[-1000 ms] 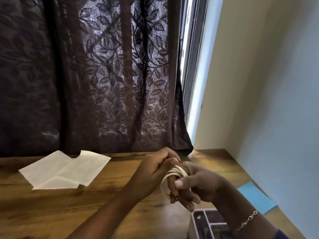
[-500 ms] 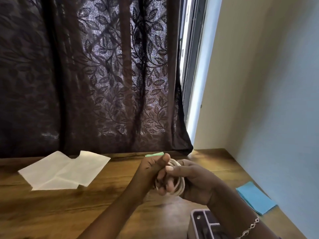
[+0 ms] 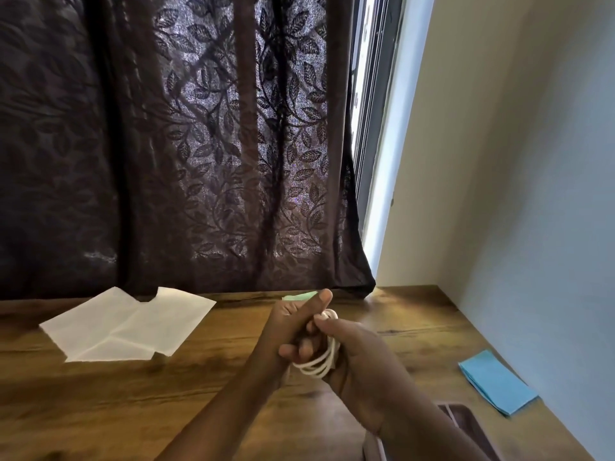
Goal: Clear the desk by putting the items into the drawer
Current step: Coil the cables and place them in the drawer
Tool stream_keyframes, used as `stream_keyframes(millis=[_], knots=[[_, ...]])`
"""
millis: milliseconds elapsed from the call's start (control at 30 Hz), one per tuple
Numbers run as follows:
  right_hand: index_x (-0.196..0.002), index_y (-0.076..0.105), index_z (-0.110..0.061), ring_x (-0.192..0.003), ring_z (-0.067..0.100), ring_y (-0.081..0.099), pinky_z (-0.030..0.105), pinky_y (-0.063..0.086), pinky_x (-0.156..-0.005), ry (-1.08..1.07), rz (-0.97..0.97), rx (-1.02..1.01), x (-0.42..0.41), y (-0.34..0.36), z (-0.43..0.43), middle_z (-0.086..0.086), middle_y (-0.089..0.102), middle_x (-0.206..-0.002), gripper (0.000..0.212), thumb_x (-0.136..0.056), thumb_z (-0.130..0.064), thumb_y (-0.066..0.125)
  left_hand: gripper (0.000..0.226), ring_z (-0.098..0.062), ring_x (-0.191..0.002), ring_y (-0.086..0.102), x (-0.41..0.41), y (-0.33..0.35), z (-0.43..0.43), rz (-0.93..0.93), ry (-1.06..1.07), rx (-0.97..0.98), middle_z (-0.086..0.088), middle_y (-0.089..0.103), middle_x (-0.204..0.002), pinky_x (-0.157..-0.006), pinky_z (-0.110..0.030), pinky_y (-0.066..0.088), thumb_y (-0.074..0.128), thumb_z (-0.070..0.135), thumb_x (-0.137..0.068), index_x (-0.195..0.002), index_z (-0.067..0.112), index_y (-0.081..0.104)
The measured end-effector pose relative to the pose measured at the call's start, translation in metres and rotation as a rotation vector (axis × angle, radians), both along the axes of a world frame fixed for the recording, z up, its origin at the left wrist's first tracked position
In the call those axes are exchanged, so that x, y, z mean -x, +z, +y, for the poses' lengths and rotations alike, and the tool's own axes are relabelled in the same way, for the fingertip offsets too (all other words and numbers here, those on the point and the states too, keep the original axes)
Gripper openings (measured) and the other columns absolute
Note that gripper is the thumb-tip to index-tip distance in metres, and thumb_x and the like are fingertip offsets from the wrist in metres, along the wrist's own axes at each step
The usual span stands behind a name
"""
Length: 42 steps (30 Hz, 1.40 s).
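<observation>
Two hands clasp one cable [image 3: 317, 369]. Left hand [image 3: 293, 331] and right hand [image 3: 361, 356] curl round it; its loops hang between them.

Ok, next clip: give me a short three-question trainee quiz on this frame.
1. True or false: the white cable lies loose on the desk.
2. Which lies farthest to the person's right? A white paper, B blue paper stack, C green note.
3. Fill in: the cable is held by ___ hands.
Key: 1 false, the left hand and right hand hold it coiled; 2 B; 3 both.
</observation>
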State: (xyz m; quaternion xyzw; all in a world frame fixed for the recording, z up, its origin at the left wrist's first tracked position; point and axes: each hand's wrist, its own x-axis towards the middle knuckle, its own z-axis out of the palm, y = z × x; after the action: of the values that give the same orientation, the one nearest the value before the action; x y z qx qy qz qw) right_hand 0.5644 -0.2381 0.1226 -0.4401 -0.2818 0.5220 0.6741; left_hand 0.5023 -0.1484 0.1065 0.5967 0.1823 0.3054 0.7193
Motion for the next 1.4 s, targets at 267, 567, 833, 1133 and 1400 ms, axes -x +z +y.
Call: stream_keyframes(millis=[267, 567, 833, 1133, 1400], knots=[[-0.094, 0.061, 0.002, -0.068, 0.014, 0.056, 0.037, 0.049, -0.077, -0.153, -0.271, 0.000, -0.005, -0.019, -0.002, 0.005, 0.060, -0.070, 0.027, -0.095, -0.018, 0.044, 0.054, -0.010, -0.039, 0.034, -0.001, -0.003, 0.021, 0.035, 0.215, -0.438, 0.001, 0.040, -0.039, -0.043, -0.022, 0.029, 0.061, 0.063, -0.061, -0.040, 0.015, 0.049], [-0.081, 0.061, -0.006, -0.055, 0.010, 0.056, 0.028, 0.049, -0.054, -0.357, -0.467, 0.058, -0.031, -0.025, 0.007, 0.000, 0.060, -0.060, 0.022, -0.096, -0.012, 0.045, 0.017, -0.005, -0.052, 0.054, 0.005, -0.015, 0.026, 0.136, 0.194, -0.451, 0.007, 0.061, -0.058, -0.047, -0.022, 0.045, 0.056, 0.020, -0.090, -0.078, 0.015, 0.066], [-0.085, 0.060, -0.004, -0.051, 0.008, 0.058, 0.021, 0.050, -0.050, -0.248, -0.406, 0.023, -0.031, -0.029, 0.007, -0.002, 0.061, -0.054, 0.021, -0.096, -0.009, 0.042, 0.016, -0.010, -0.046, 0.053, 0.015, -0.022, 0.022, 0.184, 0.381, -0.507, -0.006, 0.063, -0.059, -0.044, -0.019, 0.043, 0.069, -0.004, -0.077, -0.073, 0.012, 0.067], [-0.089, 0.063, -0.005, -0.058, 0.009, 0.061, 0.024, 0.052, -0.056, -0.245, -0.445, 0.015, -0.033, -0.029, 0.011, 0.000, 0.065, -0.063, 0.021, -0.096, -0.009, 0.044, 0.020, -0.013, -0.063, 0.065, 0.009, -0.026, 0.011, 0.134, 0.348, -0.236, -0.014, 0.071, -0.073, -0.062, -0.024, 0.052, 0.060, 0.020, -0.087, -0.079, 0.004, 0.070], [-0.082, 0.064, -0.017, -0.067, 0.012, 0.063, 0.031, 0.051, -0.063, -0.321, -0.621, 0.066, -0.035, -0.040, 0.013, 0.001, 0.067, -0.072, 0.022, -0.094, -0.007, 0.048, 0.021, -0.014, -0.066, 0.068, 0.010, -0.025, 0.005, 0.180, 0.267, -0.094, -0.009, 0.072, -0.077, -0.058, -0.020, 0.053, 0.071, -0.005, -0.073, -0.087, 0.009, 0.066]])
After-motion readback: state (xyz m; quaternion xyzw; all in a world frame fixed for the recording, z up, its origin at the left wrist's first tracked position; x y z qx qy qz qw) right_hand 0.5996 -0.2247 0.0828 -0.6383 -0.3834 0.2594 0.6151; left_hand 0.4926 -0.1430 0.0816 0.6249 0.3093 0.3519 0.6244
